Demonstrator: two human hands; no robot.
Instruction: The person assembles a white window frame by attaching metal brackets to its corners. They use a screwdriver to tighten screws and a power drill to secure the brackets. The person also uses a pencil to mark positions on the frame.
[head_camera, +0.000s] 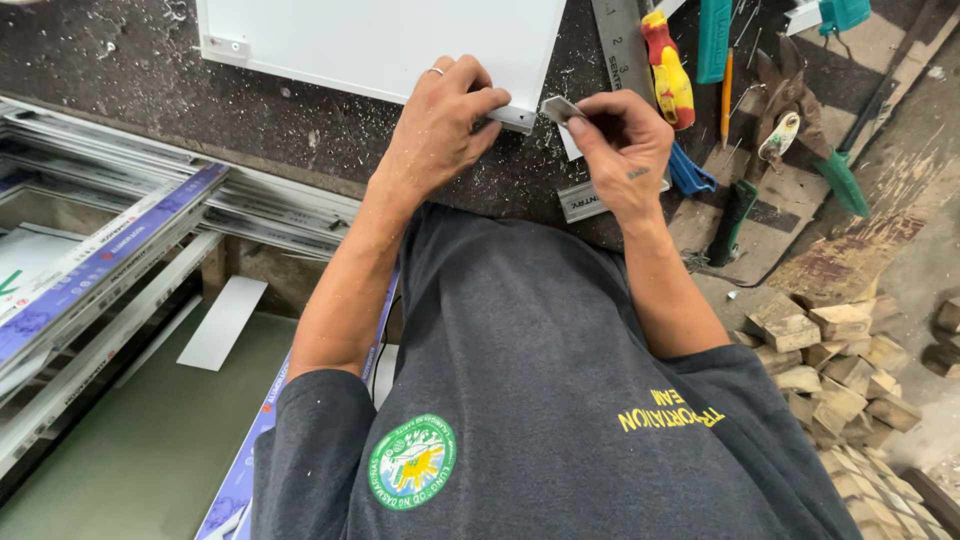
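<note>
A white flat panel (380, 40) lies on the dark, chip-strewn workbench (150, 70). My left hand (440, 120), a ring on one finger, pinches the panel's near right corner (515, 118). Just to the right of that corner, my right hand (625, 150) holds a small grey metal piece (560, 108) between thumb and fingers. The piece's tip is close to the corner, and I cannot tell whether they touch. My dark shirt fills the lower part of the view.
A steel square ruler (620, 50), a red and yellow tool (668, 70), a teal tool (714, 35), a pencil (727, 95) and green-handled snips (805, 135) lie at the right. Wooden blocks (850, 360) are piled on the floor. Long frame profiles (100, 250) are stacked at left.
</note>
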